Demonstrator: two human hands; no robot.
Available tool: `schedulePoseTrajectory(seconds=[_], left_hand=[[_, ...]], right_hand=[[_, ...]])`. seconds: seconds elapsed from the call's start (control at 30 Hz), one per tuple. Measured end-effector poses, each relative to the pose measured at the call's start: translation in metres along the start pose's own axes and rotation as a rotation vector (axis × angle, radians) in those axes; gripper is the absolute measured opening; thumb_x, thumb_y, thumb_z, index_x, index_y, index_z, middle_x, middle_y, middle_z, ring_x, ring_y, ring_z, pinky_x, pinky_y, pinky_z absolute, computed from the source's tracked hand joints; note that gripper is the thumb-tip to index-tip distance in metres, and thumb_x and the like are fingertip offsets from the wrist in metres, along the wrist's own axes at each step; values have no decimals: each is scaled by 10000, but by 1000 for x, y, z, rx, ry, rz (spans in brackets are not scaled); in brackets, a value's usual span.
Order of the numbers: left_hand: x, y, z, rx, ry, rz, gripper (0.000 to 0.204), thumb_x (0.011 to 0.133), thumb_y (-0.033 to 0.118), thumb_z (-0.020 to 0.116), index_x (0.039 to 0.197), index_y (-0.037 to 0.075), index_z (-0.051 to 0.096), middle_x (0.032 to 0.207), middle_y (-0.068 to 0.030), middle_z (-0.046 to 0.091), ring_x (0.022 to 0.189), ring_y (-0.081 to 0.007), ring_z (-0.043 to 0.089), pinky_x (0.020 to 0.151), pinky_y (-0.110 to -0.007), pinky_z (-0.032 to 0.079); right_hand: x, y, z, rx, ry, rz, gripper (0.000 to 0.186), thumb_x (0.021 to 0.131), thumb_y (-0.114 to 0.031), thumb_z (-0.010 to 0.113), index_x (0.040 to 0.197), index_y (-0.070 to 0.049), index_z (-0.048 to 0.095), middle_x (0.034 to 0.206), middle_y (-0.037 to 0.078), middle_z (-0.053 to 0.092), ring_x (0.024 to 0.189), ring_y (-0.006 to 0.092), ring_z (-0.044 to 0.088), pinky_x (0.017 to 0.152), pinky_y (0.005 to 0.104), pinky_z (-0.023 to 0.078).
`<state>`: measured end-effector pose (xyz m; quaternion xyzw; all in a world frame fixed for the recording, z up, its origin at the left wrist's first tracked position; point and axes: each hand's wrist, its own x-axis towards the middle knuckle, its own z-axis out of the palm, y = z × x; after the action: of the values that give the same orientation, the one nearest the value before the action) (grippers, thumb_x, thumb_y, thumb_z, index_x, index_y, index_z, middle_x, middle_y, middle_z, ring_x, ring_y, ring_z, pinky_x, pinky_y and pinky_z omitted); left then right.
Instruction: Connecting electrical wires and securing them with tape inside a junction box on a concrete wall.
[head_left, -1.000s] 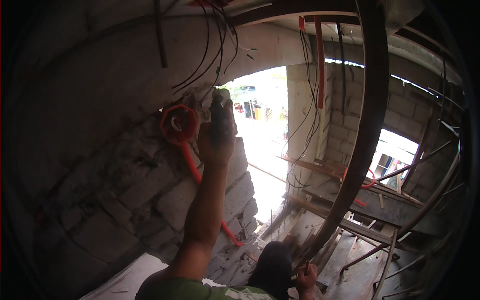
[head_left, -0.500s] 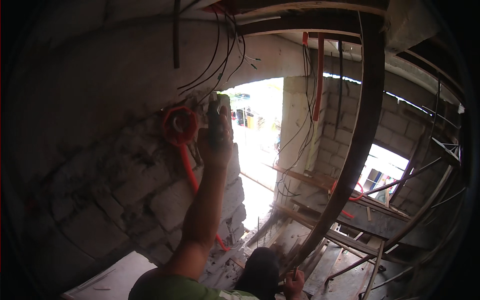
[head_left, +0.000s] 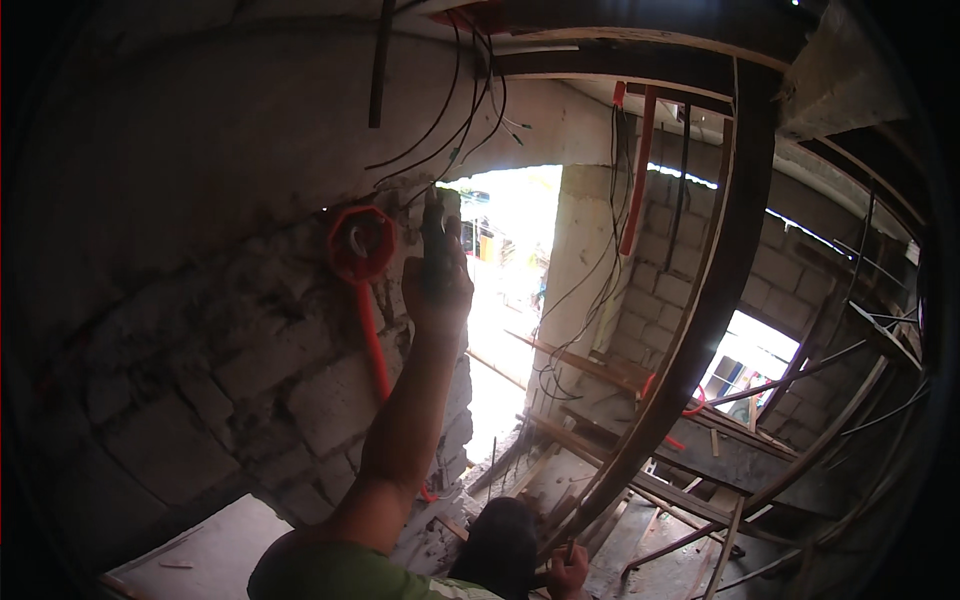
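Note:
My left hand (head_left: 436, 292) is raised high against a rough block wall (head_left: 230, 380) and is shut on a dark slim tool (head_left: 433, 235) that points up. Just left of the hand, an orange round junction box (head_left: 360, 243) sits in the wall. An orange conduit (head_left: 372, 345) runs down from the box. Several dark wires (head_left: 455, 120) hang from the concrete beam above the hand. My right hand is out of the picture.
Below me is another person's dark-haired head (head_left: 500, 548), with their hand (head_left: 568, 570) on a curved wooden form (head_left: 700, 330). Planks and rubble (head_left: 640, 450) cover the floor. There is a bright doorway (head_left: 505, 300), a block column (head_left: 590, 260) with orange pipe (head_left: 637, 170), and a window (head_left: 745, 370).
My left hand stays up beside the orange box with the tool. The view has shifted slightly, and the person below has moved a little.

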<state>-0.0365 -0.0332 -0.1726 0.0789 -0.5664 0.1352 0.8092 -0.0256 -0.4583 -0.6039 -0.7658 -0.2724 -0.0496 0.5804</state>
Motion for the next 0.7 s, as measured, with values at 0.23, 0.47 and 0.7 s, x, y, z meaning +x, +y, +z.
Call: schedulePoseTrajectory(seconds=[0.23,0.47,0.7], left_hand=[[8,-4,-2,24,-7,-24,550,971,91,497,1514,89,407,1509,-211,433,1289,-303,553,999,-490,529],[19,8,-7,45,-46,-84,495,997,104,506,1488,88,449,1442,-205,513,1211,-262,611,952,-454,558],[21,12,-18,-34,-72,-161,526,1008,120,466,1529,159,410,1294,-150,590,1036,-181,612,909,-393,523]], right_hand=[[-7,37,10,53,7,62,70,845,-105,638,895,-74,675,881,130,626,874,321,589,791,424,475],[-8,51,13,103,-43,122,61,854,-92,623,894,-68,662,885,130,622,877,324,584,789,426,473],[-10,51,9,168,-53,170,65,901,-114,610,886,-68,654,882,115,615,886,303,579,799,417,471]])
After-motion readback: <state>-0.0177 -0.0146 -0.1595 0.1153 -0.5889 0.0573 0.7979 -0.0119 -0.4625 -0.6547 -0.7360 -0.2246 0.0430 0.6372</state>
